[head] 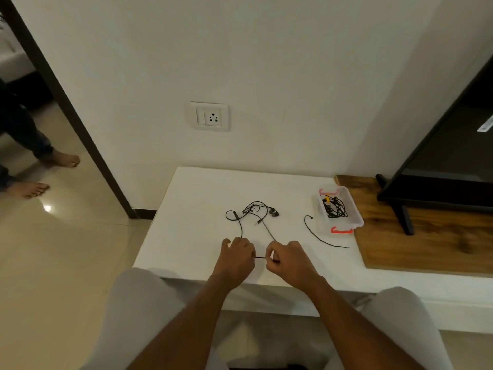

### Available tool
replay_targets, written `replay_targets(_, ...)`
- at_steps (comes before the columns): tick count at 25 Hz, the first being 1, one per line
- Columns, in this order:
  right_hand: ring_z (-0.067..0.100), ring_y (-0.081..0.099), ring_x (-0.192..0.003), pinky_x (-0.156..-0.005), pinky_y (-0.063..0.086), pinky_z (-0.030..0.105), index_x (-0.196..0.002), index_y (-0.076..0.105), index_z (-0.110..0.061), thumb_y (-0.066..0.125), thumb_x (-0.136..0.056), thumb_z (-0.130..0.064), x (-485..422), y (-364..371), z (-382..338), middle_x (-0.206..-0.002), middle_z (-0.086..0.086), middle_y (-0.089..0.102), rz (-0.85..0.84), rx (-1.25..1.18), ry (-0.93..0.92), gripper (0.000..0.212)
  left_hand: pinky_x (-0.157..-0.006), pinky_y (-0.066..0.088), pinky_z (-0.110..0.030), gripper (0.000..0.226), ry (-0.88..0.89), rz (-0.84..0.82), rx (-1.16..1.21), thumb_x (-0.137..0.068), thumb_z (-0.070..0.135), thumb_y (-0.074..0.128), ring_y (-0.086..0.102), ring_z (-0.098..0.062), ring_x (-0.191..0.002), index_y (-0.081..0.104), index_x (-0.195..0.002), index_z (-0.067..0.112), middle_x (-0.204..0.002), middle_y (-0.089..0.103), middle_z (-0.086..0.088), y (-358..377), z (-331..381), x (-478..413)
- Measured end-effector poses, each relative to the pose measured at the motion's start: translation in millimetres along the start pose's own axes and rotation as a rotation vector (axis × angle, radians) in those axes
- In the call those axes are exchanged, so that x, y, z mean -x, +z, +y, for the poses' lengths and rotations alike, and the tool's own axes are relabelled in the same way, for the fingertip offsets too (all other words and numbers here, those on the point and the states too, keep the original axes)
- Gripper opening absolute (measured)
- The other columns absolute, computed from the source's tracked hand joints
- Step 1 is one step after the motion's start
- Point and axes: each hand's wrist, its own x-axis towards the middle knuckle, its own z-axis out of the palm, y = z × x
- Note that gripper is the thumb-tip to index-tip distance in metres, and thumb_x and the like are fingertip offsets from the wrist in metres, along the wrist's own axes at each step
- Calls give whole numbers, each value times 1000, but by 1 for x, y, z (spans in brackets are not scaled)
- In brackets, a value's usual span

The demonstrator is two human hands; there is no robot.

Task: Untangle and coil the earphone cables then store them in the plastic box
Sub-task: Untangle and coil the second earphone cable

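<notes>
A black earphone cable (254, 210) lies in loose loops on the white table (186, 209), its earbuds (274, 212) and plug at the far end. My left hand (237, 256) and my right hand (286, 259) each pinch this cable near the table's front edge, a short taut stretch running between them. A clear plastic box (353, 209) with red clips stands at the table's right edge and holds a tangle of black cables (334, 208). One loose black cable (317, 235) trails from beside the box toward the front.
A wooden stand (426, 244) adjoins the table on the right and carries a black TV (448, 145). A wall socket (209, 116) sits above the table. At the left, a person's bare feet (62, 158) stand on the tiled floor beyond a dark door frame.
</notes>
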Motion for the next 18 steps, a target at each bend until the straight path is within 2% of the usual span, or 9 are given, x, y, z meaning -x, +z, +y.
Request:
replay_targets(2,6,49,-56,-61,40,17,-101,58,-31,60,-90,-33,3,-16,0,-60,-9,55,-75,-93,8,11,-110,24,-38,20,-78,84,40,-98,23,42,50,-16,-117,58,-110,19,-114,60,3,-6,-3,1)
replay_targets(3,5,50,-57,-58,38,16,-103,59,-32,61,-90,-34,5,-24,3,-63,-9,56,-83,-82,24,13,-110,25,-39,17,-134,145,65,-97,22,44,53,-17,-112,58,-106,18,-107,62,2,-11,-8,0)
replay_targets(5,4,54,-62,-60,40,16,-102,63,-31,61,-92,-35,9,-34,14,-71,-10,61,-41,-32,69,12,-102,34,-43,10,-274,293,98,-94,18,49,60,-23,-95,59,-97,14,-88,63,-1,-20,-22,-1)
replay_targets(7,6,58,-69,-64,45,18,-100,67,-29,61,-93,-36,14,-39,28,-78,-11,65,16,-37,133,12,-85,42,-42,6,-431,412,173,-93,15,51,61,-27,-77,57,-93,12,-77,62,-3,-28,-40,0)
replay_targets(9,9,63,-78,-71,50,22,-100,70,-25,62,-93,-35,17,-41,41,-86,-9,70,77,-87,178,15,-73,44,-38,6,-563,459,328,-96,16,49,58,-26,-69,52,-95,12,-79,63,-6,-37,-54,3)
replay_targets(12,9,65,-80,-76,52,23,-99,74,-22,66,-91,-31,15,-48,48,-87,-9,71,190,-182,198,14,-65,41,-34,8,-673,481,463,-99,16,46,54,-23,-70,51,-101,9,-90,64,-10,-41,-65,8)
replay_targets(14,11,67,-70,-69,56,28,-95,74,-20,69,-90,-26,13,-52,39,-80,-6,72,253,-424,223,10,-66,43,-34,10,-737,506,514,-99,14,47,55,-23,-76,52,-105,8,-102,62,-12,-41,-67,9)
replay_targets(16,17,68,-59,-60,57,32,-93,73,-14,69,-90,-20,13,-60,21,-74,4,73,303,-754,283,8,-72,49,-37,14,-739,594,557,-96,13,55,57,-25,-84,53,-109,9,-116,53,-14,-45,-60,7)
replay_targets(18,24,72,-64,-60,59,32,-98,71,-8,68,-91,-19,14,-69,3,-81,10,75,301,-1052,367,14,-73,48,-34,17,-549,694,586,-88,10,66,55,-21,-84,56,-102,10,-112,51,-10,-52,-38,4)
